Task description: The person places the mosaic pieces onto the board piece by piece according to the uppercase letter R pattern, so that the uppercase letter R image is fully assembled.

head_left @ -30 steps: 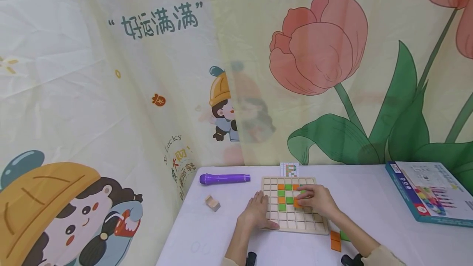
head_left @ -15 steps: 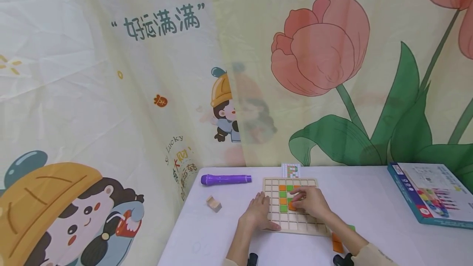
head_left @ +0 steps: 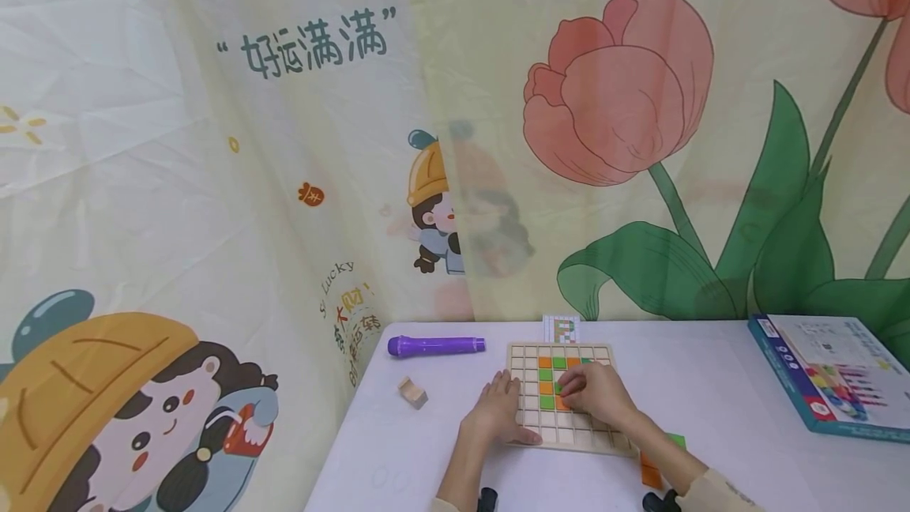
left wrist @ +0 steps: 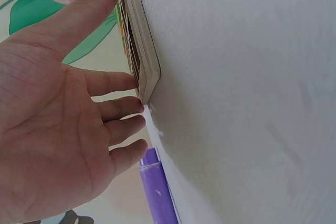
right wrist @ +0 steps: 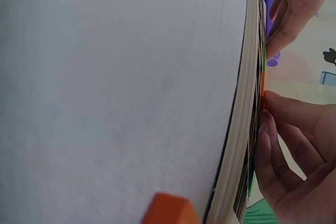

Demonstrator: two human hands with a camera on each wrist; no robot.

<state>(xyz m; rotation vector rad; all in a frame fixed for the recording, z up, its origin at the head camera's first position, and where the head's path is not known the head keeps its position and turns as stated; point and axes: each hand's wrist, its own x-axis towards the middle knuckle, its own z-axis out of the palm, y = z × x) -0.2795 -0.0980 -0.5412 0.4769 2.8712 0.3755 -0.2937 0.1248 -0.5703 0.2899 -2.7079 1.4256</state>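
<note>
A pale wooden grid board (head_left: pixel 529 411) lies on the white table, with several orange and green square tiles in its cells. My left hand (head_left: pixel 495 408) rests along the board's left side, fingers extended and thumb at the near edge. The left wrist view shows those fingertips (left wrist: pixel 131 150) by the board's side. Over the middle of the board, my right hand (head_left: pixel 600 395) has its fingers curled and pinches an orange tile (head_left: pixel 562 404) low against the grid. In the right wrist view, thumb and fingers meet at that orange tile (right wrist: pixel 263 98). The right hand hides part of the pattern.
Loose orange tiles (head_left: pixel 650 471) and a green tile (head_left: pixel 677 441) lie by the board's near right corner. A patterned card (head_left: pixel 565 329) sits behind the board. Left of it are a purple microphone-shaped object (head_left: pixel 436 346) and a wooden block (head_left: pixel 412 393). A box (head_left: pixel 839 378) lies right.
My right hand has moved left and slightly nearer with the orange tile, which now sits beside the lowest green tile. The left hand holds its place on the board.
</note>
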